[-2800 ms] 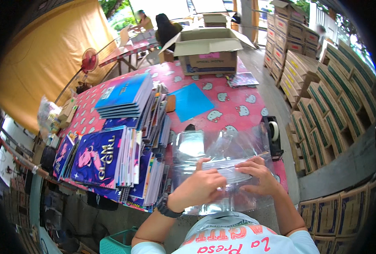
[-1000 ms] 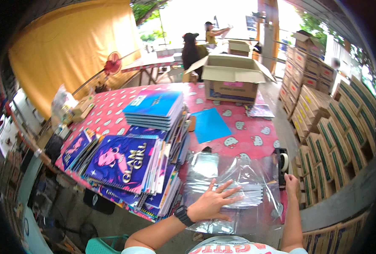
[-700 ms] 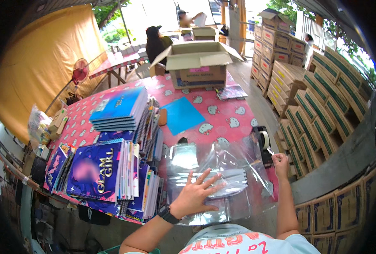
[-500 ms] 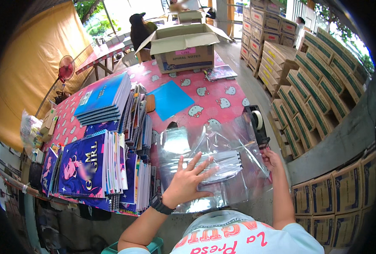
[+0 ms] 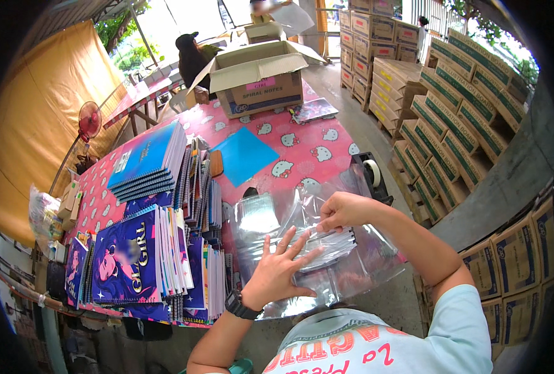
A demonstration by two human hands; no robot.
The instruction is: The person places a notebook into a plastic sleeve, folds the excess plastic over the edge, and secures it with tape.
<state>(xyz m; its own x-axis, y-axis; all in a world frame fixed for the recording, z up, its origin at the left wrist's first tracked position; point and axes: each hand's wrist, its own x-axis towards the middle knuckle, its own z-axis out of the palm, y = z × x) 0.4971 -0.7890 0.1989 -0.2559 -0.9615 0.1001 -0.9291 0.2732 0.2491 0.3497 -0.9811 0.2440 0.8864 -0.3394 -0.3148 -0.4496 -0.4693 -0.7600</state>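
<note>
My left hand (image 5: 282,267) lies with its fingers spread on a bundle of spiral-bound notebooks (image 5: 334,250) under clear plastic. The glossy plastic sheet (image 5: 252,215) spreads around the bundle over the table's near edge. My right hand (image 5: 345,210) is closed in a pinch at the bundle's far side, close to the left fingertips. Whatever its fingers hold is too small to make out. A black tape dispenser (image 5: 381,194) with a pale roll stands at the table's right edge, just beyond my right wrist.
Stacks of purple-covered notebooks (image 5: 124,255) and blue-covered notebooks (image 5: 146,156) fill the table's left side. A blue sheet (image 5: 244,156) lies mid-table. Behind it stands an open carton (image 5: 261,93). Stacked boxes (image 5: 464,118) line the right; a person (image 5: 193,59) is beyond the table.
My right hand has moved left from the tape dispenser to the plastic-covered bundle, its fingers pinched. My left hand has stayed flat on the bundle. The view has shifted slightly.
</note>
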